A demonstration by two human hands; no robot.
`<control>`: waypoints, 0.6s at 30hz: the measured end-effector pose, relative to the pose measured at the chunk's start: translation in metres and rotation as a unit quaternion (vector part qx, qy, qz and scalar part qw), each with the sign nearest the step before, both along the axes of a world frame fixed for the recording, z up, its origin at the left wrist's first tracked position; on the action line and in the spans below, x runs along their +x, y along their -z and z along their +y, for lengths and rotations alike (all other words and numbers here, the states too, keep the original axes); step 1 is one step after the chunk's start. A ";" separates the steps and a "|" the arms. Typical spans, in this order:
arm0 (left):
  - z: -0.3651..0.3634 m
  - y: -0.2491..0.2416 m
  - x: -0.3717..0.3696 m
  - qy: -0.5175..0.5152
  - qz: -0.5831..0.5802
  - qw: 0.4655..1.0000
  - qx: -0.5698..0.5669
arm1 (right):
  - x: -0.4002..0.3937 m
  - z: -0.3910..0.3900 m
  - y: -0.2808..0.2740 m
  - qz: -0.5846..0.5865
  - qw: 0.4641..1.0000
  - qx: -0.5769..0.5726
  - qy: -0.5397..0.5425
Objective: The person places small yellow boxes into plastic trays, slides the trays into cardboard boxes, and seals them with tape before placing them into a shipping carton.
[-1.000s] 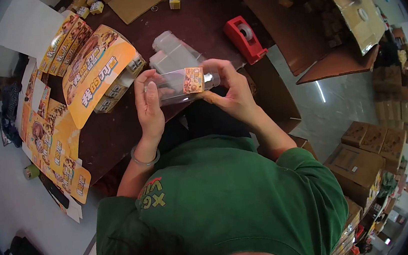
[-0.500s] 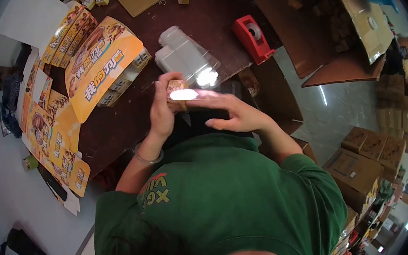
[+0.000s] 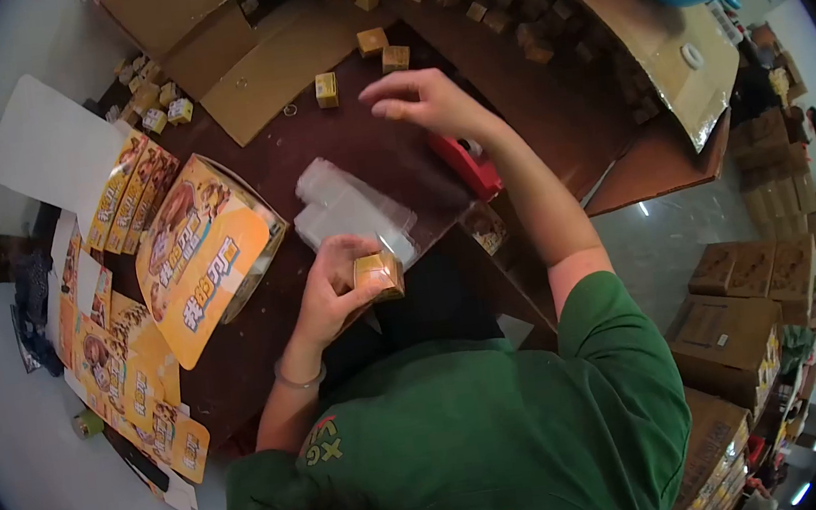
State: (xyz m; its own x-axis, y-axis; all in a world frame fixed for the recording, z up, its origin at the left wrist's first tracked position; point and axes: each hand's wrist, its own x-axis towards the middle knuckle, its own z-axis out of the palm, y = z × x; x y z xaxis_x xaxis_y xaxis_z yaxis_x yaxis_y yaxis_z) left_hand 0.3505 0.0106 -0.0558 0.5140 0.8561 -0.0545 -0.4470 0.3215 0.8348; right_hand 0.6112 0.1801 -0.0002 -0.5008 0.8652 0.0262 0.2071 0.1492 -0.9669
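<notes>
Close to the body, my left hand (image 3: 331,299) has its fingers wrapped round a small golden box (image 3: 377,275). My right hand (image 3: 415,98) is stretched out over the dark red table (image 3: 273,170), its fingers apart and nothing in them. Nearest to it are a small yellow box (image 3: 326,90) and two orange-brown boxes (image 3: 395,58). Clear plastic cases (image 3: 347,202) lie just beyond my left hand. The forearm partly covers a red tape dispenser (image 3: 466,163).
Large printed yellow display boxes (image 3: 200,243) stand at the left, beside flat printed cardboard (image 3: 136,387). An open carton (image 3: 530,90) with many small boxes is at the upper right. Stacked cartons (image 3: 725,340) stand on the right.
My right hand has left the item near my left hand and reached forward over the table. The golden box shows more clearly in my left hand. The camera view has shifted.
</notes>
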 end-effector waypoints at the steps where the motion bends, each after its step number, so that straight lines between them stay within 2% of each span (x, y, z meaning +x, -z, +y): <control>1: 0.001 -0.001 0.002 -0.040 0.002 0.999 0.022 | 0.013 0.043 0.014 -0.093 0.993 0.052 0.048; 2: -0.002 -0.004 0.005 -0.068 -0.010 0.998 0.015 | 0.024 0.081 0.027 -0.181 0.977 0.088 0.075; 4: -0.010 0.003 -0.004 -0.148 0.127 0.976 0.096 | 0.036 0.141 0.049 -0.297 0.944 0.121 0.081; 5: -0.016 0.021 -0.016 -0.184 0.217 0.945 0.158 | 0.036 0.163 0.056 -0.330 0.933 0.128 0.073; 7: -0.032 0.042 -0.032 -0.284 0.274 0.893 0.216 | 0.021 0.201 0.061 -0.350 0.922 0.149 0.063; 8: -0.033 0.046 -0.044 -0.317 0.327 0.835 0.308 | 0.011 0.214 0.059 -0.361 0.918 0.152 0.063; 9: -0.045 0.069 -0.058 -0.345 0.344 0.821 0.299 | -0.001 0.233 0.062 -0.353 0.917 0.180 0.053; 11: -0.058 0.093 -0.071 -0.353 0.351 0.843 0.204 | -0.028 0.275 0.080 -0.335 0.912 0.232 0.032; 12: -0.059 0.100 -0.075 -0.354 0.376 0.835 0.189 | -0.047 0.294 0.086 -0.338 0.909 0.244 0.018; 14: -0.056 0.106 -0.077 -0.358 0.425 0.816 0.162 | -0.087 0.329 0.095 -0.345 0.900 0.267 -0.007; 17: -0.043 0.108 -0.076 -0.352 0.463 0.802 0.138 | -0.145 0.363 0.103 -0.300 0.906 0.300 0.016; 18: -0.039 0.109 -0.076 -0.352 0.469 0.799 0.133 | -0.161 0.377 0.114 -0.316 0.911 0.266 0.017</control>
